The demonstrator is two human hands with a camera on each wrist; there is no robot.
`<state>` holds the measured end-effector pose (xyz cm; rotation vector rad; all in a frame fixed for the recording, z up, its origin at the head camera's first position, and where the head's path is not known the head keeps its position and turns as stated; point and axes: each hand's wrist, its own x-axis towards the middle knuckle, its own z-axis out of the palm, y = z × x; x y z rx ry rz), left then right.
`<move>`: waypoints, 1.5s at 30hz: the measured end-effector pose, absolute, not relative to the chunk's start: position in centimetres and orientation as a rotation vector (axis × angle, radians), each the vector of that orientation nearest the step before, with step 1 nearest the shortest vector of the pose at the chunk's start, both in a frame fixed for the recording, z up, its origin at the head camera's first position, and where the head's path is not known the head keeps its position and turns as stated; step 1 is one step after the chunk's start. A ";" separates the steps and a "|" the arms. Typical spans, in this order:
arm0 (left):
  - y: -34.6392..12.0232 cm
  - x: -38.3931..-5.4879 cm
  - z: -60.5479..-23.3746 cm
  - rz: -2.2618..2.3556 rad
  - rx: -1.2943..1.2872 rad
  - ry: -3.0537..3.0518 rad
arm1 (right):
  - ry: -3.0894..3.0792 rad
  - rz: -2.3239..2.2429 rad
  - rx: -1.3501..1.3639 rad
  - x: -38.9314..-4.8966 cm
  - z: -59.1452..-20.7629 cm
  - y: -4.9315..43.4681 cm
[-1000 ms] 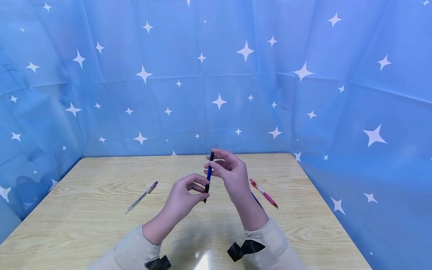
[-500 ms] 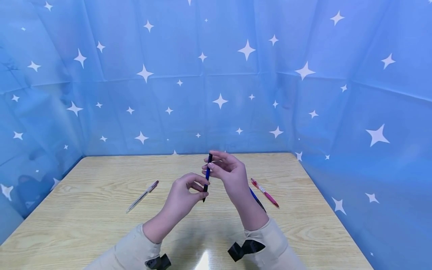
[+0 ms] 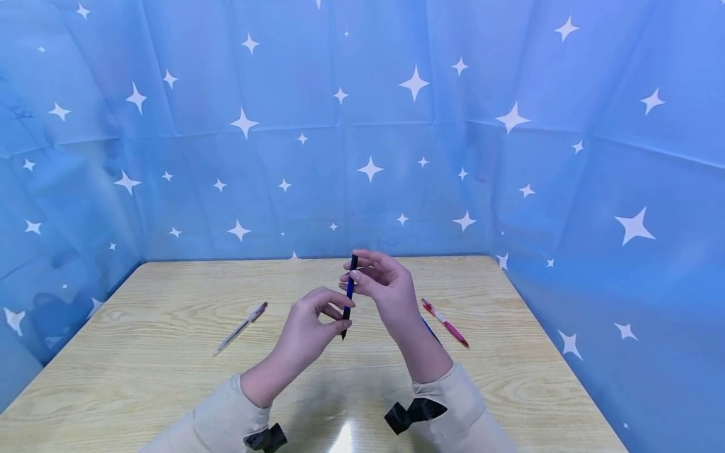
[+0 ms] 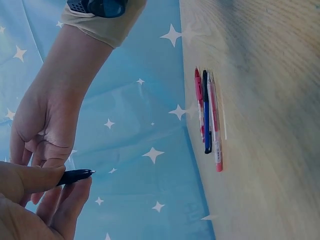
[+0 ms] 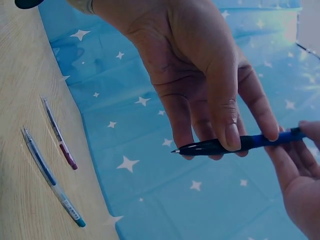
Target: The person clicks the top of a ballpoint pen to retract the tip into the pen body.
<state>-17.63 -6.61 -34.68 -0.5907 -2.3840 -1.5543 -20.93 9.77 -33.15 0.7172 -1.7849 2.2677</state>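
Both hands hold one slim blue-and-black pen [image 3: 350, 290] above the middle of the table, nearly upright with its point downward. Near the pen's point, my left hand [image 3: 308, 321] pinches the black lower part between thumb and fingers. My right hand [image 3: 391, 289] grips the upper part between thumb and fingertips. In the right wrist view the pen's black front section [image 5: 205, 148] shows, its metal tip poking out past the left fingers. The left wrist view shows its dark front end [image 4: 75, 176] emerging from the left fingers.
A clear pen with a dark end [image 3: 240, 328] lies on the wooden table [image 3: 170, 302] at left. At right lie a pink-red pen [image 3: 445, 323] and a blue pen [image 3: 432, 331] partly behind the right forearm. A starry blue curtain [image 3: 294, 75] surrounds the table.
Both hands and the pen have shifted only slightly, and both still hold it. The right forearm covers a little more of the blue pen on the table than half a second ago.
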 end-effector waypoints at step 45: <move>-18.2 -21.7 -41.5 -1.112 -0.297 -2.884 | -2.910 1.106 0.858 -25.4 -40.4 7.4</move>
